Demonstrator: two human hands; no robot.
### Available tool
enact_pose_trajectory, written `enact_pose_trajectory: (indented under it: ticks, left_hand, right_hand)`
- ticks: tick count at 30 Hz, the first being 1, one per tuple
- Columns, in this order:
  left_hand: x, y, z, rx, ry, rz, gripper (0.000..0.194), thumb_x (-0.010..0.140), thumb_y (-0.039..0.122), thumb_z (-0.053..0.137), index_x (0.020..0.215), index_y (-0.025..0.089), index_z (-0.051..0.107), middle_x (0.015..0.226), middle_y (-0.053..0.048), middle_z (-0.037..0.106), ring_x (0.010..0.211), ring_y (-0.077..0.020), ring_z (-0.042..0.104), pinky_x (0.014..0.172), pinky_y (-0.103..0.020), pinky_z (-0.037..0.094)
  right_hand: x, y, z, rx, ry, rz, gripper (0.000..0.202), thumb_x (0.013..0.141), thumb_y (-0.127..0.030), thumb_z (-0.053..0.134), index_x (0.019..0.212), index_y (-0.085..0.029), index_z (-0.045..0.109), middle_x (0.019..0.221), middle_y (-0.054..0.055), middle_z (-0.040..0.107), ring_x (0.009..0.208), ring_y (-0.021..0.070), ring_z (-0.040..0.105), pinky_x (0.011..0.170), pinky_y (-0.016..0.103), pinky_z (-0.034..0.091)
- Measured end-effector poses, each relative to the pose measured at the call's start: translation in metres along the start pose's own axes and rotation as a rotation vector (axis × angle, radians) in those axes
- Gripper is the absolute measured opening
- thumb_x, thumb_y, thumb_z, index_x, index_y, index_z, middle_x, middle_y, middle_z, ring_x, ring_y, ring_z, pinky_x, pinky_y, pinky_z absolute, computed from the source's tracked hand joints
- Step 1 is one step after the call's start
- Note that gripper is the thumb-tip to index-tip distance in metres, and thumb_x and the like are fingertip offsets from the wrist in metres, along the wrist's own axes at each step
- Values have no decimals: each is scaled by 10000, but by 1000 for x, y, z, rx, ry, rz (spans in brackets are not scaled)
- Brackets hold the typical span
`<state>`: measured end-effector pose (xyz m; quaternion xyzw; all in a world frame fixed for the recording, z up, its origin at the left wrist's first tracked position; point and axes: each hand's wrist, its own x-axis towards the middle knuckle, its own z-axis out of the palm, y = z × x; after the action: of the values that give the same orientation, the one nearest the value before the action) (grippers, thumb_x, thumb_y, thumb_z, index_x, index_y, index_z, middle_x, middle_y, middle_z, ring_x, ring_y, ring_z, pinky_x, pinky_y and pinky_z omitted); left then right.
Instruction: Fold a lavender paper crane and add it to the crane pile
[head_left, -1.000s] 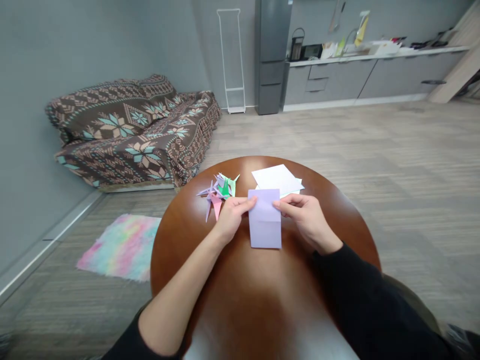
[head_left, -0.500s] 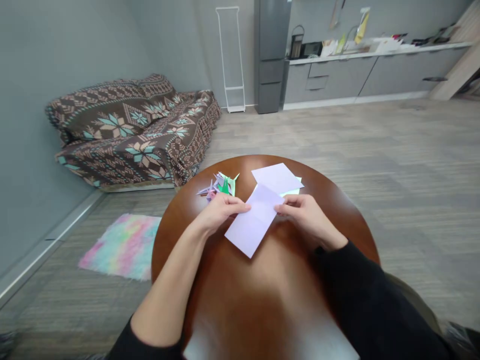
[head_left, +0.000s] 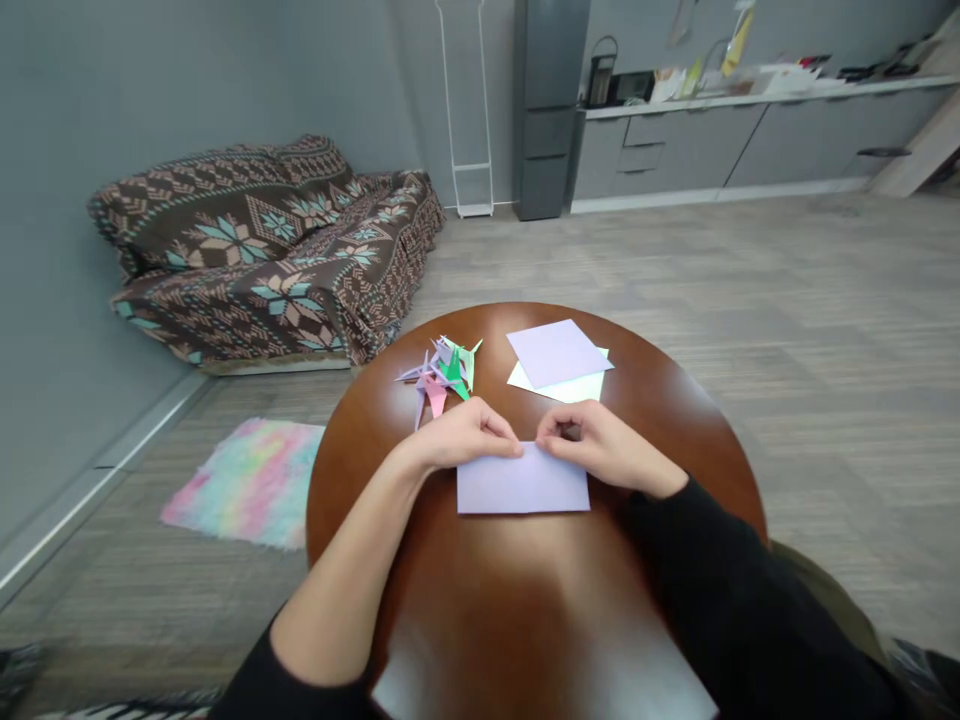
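A folded lavender paper [head_left: 523, 482] forms a wide rectangle with its long sides running left to right, low over the round brown table. My left hand [head_left: 474, 434] pinches its upper edge just left of the middle. Close beside it, my right hand [head_left: 581, 436] pinches the same edge with thumb and curled fingers. Beyond my hands, a lavender sheet [head_left: 559, 352] overlaps a pale green-white sheet [head_left: 585, 388]. Several folded paper cranes [head_left: 452, 366] in purple, green and pink are heaped behind my left hand.
The round table [head_left: 675, 420] fills the centre. A patterned sofa [head_left: 285, 260] stands back left, with a fluffy pastel rug [head_left: 251, 485] on the floor before it. Farther back are a white rack [head_left: 472, 168], a grey fridge [head_left: 545, 110] and a kitchen counter [head_left: 675, 150].
The held paper has turned from slanted to level and sits lower. My hands have come closer together along its upper edge, uncovering more of the pale green-white sheet.
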<state>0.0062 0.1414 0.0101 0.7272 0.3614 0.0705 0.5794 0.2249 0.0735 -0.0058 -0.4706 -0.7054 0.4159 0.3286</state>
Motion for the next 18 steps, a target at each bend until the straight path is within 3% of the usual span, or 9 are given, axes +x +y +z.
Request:
enact_pose_trajectory:
  ticks: [5, 11, 18]
  left_hand:
    - [0, 0, 0, 15, -9, 8, 247, 710, 356, 776, 743, 113, 804, 656, -41, 696, 584, -120, 525, 526, -214, 384]
    - [5, -1, 8, 52, -30, 45, 281, 722, 374, 763, 658, 100, 763, 505, 17, 537, 493, -77, 380, 478, -219, 277]
    - [1, 0, 1, -41, 38, 5, 239, 698, 351, 781, 733, 116, 805, 631, -32, 685, 556, -114, 525, 510, -219, 368]
  right_hand:
    - [-1, 1, 0, -7, -34, 31, 122, 774, -160, 570, 736, -170, 685, 698, 12, 669, 636, 146, 553, 584, 255, 406]
    - [4, 5, 10, 14, -65, 20, 117, 762, -168, 582, 757, -151, 697, 692, 16, 666, 634, 138, 553, 582, 246, 407]
    - [4, 5, 2, 26, 23, 69, 108, 722, -139, 577, 708, -149, 683, 646, 0, 633, 604, 124, 515, 565, 246, 380]
